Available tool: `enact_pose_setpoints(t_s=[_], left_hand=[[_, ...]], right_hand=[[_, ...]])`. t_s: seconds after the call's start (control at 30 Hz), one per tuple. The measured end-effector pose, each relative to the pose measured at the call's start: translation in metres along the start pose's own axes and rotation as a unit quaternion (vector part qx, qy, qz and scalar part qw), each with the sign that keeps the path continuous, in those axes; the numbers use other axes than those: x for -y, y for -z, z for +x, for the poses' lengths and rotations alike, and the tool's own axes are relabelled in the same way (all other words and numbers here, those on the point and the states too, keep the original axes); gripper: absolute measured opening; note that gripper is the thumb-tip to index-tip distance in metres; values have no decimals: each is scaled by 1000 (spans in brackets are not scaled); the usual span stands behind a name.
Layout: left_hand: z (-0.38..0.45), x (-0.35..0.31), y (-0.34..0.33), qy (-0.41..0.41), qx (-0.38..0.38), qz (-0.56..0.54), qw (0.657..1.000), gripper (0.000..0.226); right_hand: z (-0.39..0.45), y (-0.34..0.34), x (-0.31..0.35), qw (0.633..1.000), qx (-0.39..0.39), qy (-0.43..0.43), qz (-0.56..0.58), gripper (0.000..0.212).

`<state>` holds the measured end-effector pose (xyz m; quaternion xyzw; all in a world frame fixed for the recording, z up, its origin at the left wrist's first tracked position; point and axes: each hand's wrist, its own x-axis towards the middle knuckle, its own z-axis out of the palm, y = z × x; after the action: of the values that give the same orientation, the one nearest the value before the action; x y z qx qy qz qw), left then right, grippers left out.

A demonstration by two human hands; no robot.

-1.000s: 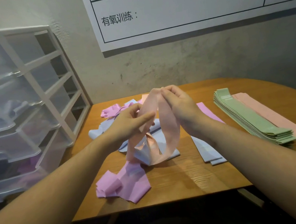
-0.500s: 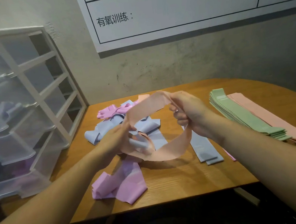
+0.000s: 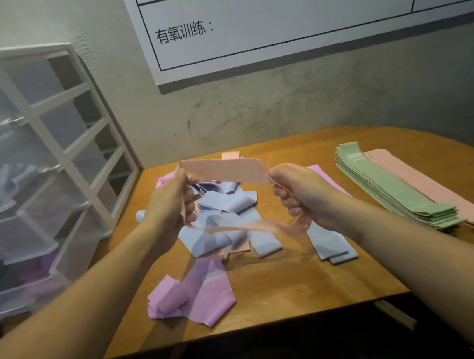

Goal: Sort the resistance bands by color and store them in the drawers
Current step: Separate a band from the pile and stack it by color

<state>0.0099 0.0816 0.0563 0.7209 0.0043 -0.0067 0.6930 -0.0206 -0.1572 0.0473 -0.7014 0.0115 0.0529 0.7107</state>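
Observation:
A peach resistance band [image 3: 224, 169] is stretched level between my left hand [image 3: 171, 203] and my right hand [image 3: 299, 196], above the middle of the wooden table [image 3: 299, 284]. Its lower strand sags, blurred, under my hands. Beneath lies a loose heap of pale blue bands [image 3: 223, 227], with pink bands [image 3: 192, 295] crumpled nearer to me. On the right lie a neat stack of green bands [image 3: 389, 189] and a flat stack of peach bands [image 3: 432, 188]. The clear plastic drawer unit [image 3: 25, 184] stands at the left, with blue and purple bands dimly visible in some drawers.
A white board with printed text [image 3: 286, 16] hangs on the grey wall behind the table. Two flat blue bands [image 3: 330, 242] lie under my right wrist. The table's front edge runs close below the pink bands.
My hands moved apart and rose, pulling the peach band from a hanging loop into a level, stretched strip above the heap.

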Motion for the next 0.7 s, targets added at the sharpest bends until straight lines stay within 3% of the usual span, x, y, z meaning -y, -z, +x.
enact_pose_setpoints(t_s=[0.1, 0.23, 0.33, 0.53, 0.7], left_hand=[[-3, -8, 2, 39, 67, 1, 997, 42], [-4, 2, 1, 5, 90, 196, 976, 48], [-3, 15, -1, -31, 89, 272, 958, 36], [-2, 28, -16, -29, 80, 240, 967, 17], [-4, 30, -32, -37, 72, 224, 971, 15]], right_hand=[[1, 8, 0, 998, -18, 18, 56, 10], [0, 16, 1, 992, -54, 36, 106, 16], [-1, 20, 2, 988, -85, 77, 107, 18], [-10, 34, 9, 985, -98, 127, 62, 19], [-28, 43, 23, 983, -56, 87, 153, 19]])
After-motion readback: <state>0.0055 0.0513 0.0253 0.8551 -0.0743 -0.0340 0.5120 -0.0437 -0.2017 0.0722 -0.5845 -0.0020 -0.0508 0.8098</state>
